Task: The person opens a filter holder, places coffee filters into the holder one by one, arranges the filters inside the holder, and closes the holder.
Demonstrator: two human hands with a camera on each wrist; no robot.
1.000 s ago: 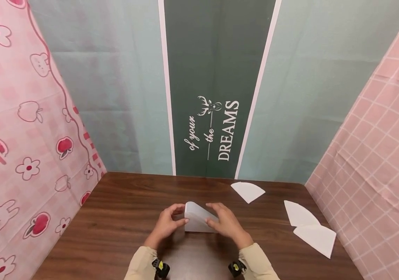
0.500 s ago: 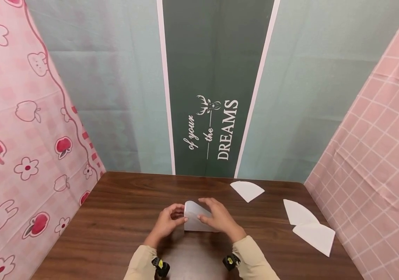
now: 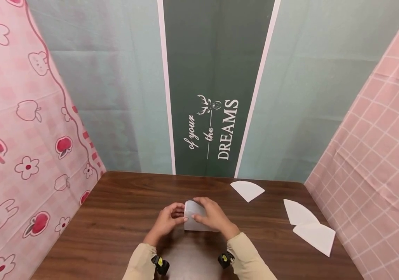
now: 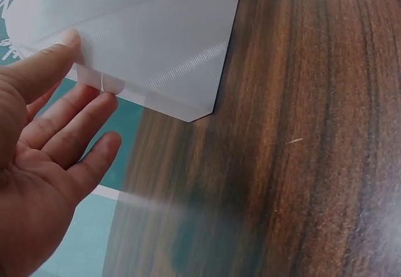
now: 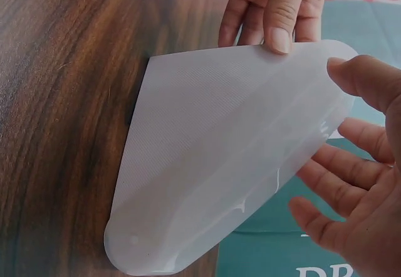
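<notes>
A white, translucent fan-shaped plastic piece [image 3: 193, 225] stands on edge on the table between both hands. In the right wrist view the piece [image 5: 188, 133] shows fine ridges, rounded corners and a glossy curved side. My left hand [image 3: 167, 220] pinches its left straight edge, thumb in front and fingers behind. My right hand [image 3: 216, 216] holds the curved edge near the upper rounded corner. There the right thumb lies on the near face, with the fingers at the far side.
Similar white fan-shaped pieces lie flat on the brown wooden table [image 3: 115, 217]: one piece [image 3: 248, 191] at the back, then a piece [image 3: 298, 213] and an overlapping piece [image 3: 316, 238] at the right. Fabric hangings [image 3: 370, 147] enclose the table's sides and back.
My right hand has slid leftward and slightly up along the curved edge, from the right end toward the upper corner. The left hand and the piece stay nearly in place.
</notes>
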